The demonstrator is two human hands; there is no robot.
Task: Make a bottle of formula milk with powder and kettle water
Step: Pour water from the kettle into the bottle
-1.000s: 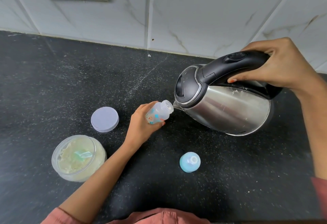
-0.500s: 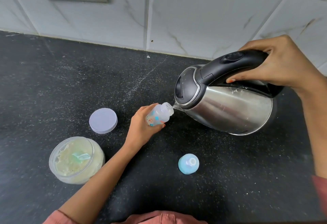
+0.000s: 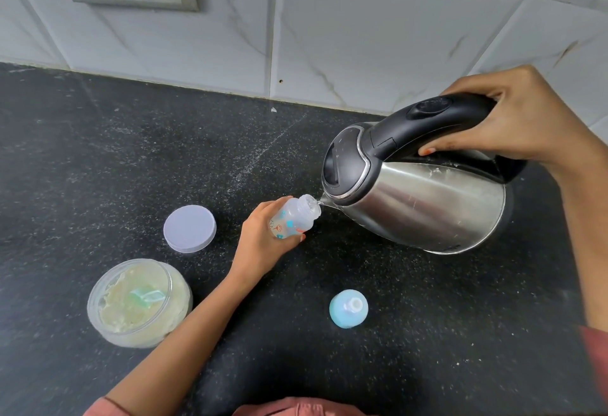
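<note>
The right hand [image 3: 523, 126] grips the tilted kettle [image 3: 418, 198] by its handle, spout at the mouth of the baby bottle [image 3: 292, 218] grasped by the left hand [image 3: 260, 244] above the tabletop [image 3: 98, 169].

We see the small clear bottle [image 3: 293, 218] tilted toward the steel kettle [image 3: 418, 192]; open powder jar [image 3: 138, 302] nearby; blue teat cap [image 3: 348, 307] standing apart.

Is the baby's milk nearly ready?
About halfway. Done: the powder jar is open, its lid set aside. Happening: the right hand tips the kettle so its spout meets the bottle mouth, held by the left hand. Left: the blue teat cap sits on the counter, not screwed on.
</note>
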